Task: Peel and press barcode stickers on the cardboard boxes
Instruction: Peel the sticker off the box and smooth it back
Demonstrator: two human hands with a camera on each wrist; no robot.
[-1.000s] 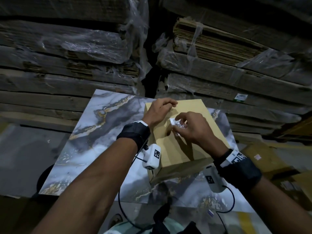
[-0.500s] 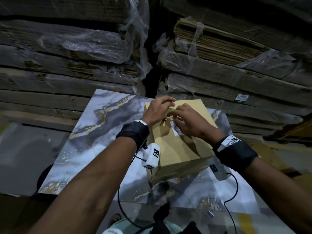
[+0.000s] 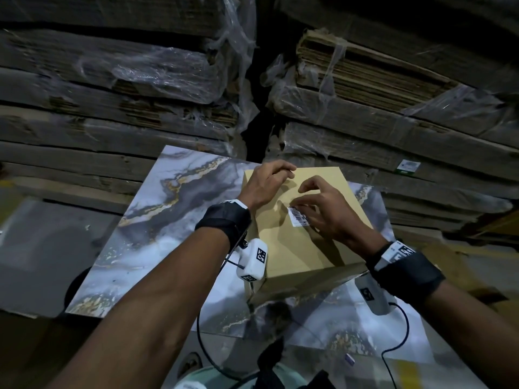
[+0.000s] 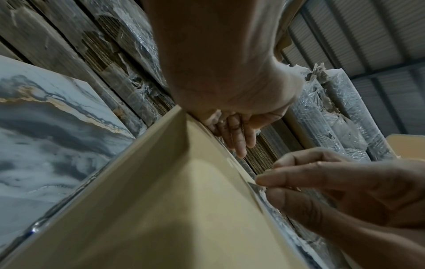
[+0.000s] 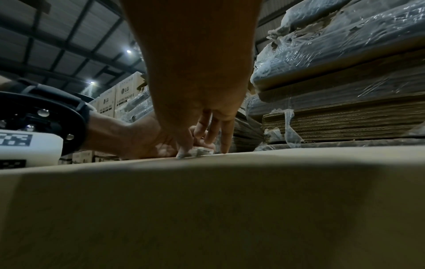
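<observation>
A tan cardboard box (image 3: 283, 248) stands on a marble-patterned table. A white barcode sticker (image 3: 297, 218) lies on the box's top, right of the middle. My right hand (image 3: 325, 211) is over it; forefinger and thumb tips press on the sticker and the other fingers are raised. In the right wrist view the sticker (image 5: 201, 151) sits under those fingertips, one end perhaps slightly lifted. My left hand (image 3: 266, 181) rests on the box's far left corner with loosely curled fingers and holds nothing. The left wrist view shows the box's side (image 4: 184, 200) and the right hand (image 4: 345, 182) at the sticker (image 4: 258, 188).
The marble tabletop (image 3: 168, 220) extends left of the box. Plastic-wrapped stacks of flattened cardboard (image 3: 140, 80) (image 3: 393, 108) rise just behind the table. Wrist-camera cables (image 3: 404, 332) hang at the near edge. Printed cartons (image 5: 124, 94) stand far off.
The right hand carried the sticker down onto the box top and now presses it flat. The left hand stayed on the far left corner.
</observation>
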